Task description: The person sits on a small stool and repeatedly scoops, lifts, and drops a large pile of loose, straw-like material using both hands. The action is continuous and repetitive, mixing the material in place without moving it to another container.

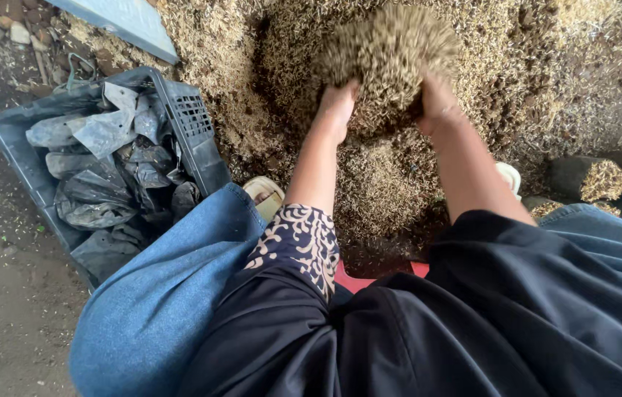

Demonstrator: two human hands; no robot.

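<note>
A big heap of dry straw-like husk (267,66) covers the ground ahead of me. My left hand (336,109) and my right hand (436,99) press from both sides on a raised clump of husk (388,55), blurred by motion. The fingers of both hands are buried in it. My arms reach out from dark sleeves, the left one with a pale pattern. I sit with my blue-jeaned knees apart.
A dark plastic crate (197,140) full of crumpled black plastic bags (105,176) stands at my left knee. Filled black bags topped with husk (601,180) stand at the right. Bare dirt floor (2,294) lies to the left. A pale board (127,22) leans at the top left.
</note>
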